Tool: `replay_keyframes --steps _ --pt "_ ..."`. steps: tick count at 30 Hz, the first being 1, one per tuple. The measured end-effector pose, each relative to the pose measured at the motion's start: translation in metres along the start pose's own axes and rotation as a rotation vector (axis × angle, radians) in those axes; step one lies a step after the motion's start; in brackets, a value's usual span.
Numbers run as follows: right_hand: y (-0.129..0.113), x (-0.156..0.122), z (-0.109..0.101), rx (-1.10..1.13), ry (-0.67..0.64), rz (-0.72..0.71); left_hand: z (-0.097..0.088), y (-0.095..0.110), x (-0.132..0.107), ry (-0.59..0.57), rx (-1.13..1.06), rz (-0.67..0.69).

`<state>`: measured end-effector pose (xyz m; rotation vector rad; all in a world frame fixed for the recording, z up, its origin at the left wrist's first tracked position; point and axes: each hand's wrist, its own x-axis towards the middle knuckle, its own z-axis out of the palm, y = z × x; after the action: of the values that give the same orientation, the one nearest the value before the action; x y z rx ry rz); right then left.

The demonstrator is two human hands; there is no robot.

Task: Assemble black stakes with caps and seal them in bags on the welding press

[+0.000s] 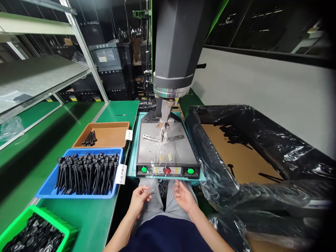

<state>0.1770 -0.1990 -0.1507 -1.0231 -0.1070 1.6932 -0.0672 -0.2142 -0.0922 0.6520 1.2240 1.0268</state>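
Observation:
A wrinkled strip of clear plastic film (160, 148) hangs from the metal tip (166, 110) of a machine's head, across the grey steel plate (147, 152) and over its front edge. At its lower end, my left hand (140, 199) is closed in a pinch, apparently on the film's edge. My right hand (184, 198) is turned palm up above my lap, fingers apart and slightly curled, with nothing visible in it. Both hands are just in front of the machine's base, near its green buttons (190, 170) and red button (167, 170).
On the left bench (89, 217) stand a blue tray (78, 196) packed with black ribbed stems, a brown tray (112, 134) with several more, and a green bin (69, 231) of black parts. A plastic-lined box (212, 148) with black pieces stands on the right.

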Motion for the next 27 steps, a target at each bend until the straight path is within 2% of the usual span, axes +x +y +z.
replay_keyframes --steps 5,9,12,16,21,24,27 --pt "-0.002 -0.015 -0.030 -0.066 0.114 -0.128 -0.019 -0.021 -0.009 0.012 0.073 0.022" --pt "0.004 -0.038 -0.050 -0.227 0.139 -0.125 -0.028 -0.030 -0.015 0.021 0.079 -0.007" --pt "0.012 -0.048 -0.061 -0.334 0.189 -0.139 -0.028 -0.034 -0.016 -0.010 0.076 -0.043" --pt "0.021 -0.049 -0.069 -0.432 0.291 -0.185 -0.023 -0.041 -0.012 -0.046 0.082 -0.087" --pt "0.023 -0.040 -0.076 -0.600 0.367 -0.186 -0.020 -0.050 -0.005 -0.001 0.126 -0.050" --pt "0.010 -0.031 -0.077 -0.791 0.436 -0.318 -0.023 -0.053 -0.002 0.025 0.118 -0.021" --pt "-0.019 -0.018 -0.058 -0.987 0.453 -0.552 -0.028 -0.055 0.001 0.066 0.159 0.021"
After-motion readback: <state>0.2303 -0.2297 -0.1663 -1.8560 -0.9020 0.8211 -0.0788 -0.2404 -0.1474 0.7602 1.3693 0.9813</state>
